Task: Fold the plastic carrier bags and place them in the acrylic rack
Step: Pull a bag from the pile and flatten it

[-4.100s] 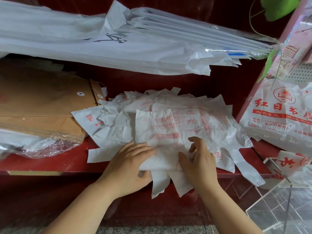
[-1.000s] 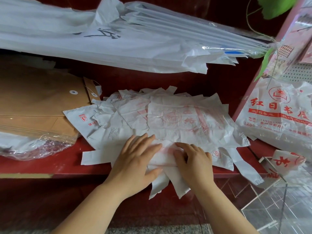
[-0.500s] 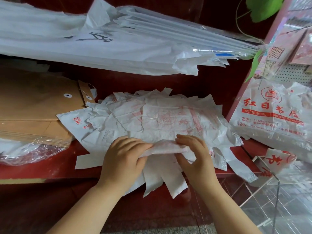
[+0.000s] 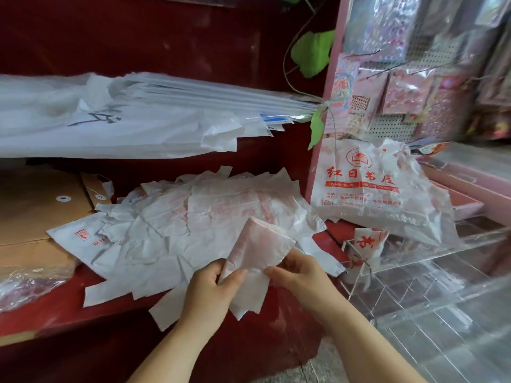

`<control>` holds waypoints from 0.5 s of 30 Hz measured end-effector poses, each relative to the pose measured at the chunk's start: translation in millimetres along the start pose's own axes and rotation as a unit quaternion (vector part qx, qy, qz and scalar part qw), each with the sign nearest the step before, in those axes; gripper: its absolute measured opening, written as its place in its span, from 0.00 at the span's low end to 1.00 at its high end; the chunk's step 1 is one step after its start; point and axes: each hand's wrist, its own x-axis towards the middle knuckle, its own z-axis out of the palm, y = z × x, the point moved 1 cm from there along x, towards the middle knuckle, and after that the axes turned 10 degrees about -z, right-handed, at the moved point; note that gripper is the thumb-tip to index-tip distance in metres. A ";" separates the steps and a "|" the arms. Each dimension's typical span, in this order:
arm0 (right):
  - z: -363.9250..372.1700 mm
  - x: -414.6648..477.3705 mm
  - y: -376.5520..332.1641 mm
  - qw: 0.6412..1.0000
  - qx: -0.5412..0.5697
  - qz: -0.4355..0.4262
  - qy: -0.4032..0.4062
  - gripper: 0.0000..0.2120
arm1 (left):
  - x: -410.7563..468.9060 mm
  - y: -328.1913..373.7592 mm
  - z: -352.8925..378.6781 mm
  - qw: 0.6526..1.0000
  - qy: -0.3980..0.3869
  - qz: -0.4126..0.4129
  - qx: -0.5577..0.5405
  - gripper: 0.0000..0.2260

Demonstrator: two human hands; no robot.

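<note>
Bag (image 4: 257, 244) — between left hand (image 4: 213, 288), right hand (image 4: 301, 275)

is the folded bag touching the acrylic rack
Apart. Head view: left hand and right hand hold the folded bag; red shelf shows between it and the acrylic rack.

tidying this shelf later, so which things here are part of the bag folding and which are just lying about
Job: folded carrier bag, held by left hand and right hand; pile of flat carrier bags; acrylic rack; folded bag standing in it.
Lying about: brown envelopes; stack of large white sheets; green leaves; hanging sticker packs.
</note>
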 end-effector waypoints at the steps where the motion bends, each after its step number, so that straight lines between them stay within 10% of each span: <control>1: -6.1 -3.9 -1.1 1.000 -0.005 -0.002 0.005 0.08 | -2.2 3.3 5.9 1.000 -0.008 0.003 0.003 0.08; 15: -100.8 -16.1 21.9 0.990 -0.140 -0.016 0.020 0.03 | 13.1 79.7 82.5 0.979 -0.140 0.098 0.109 0.09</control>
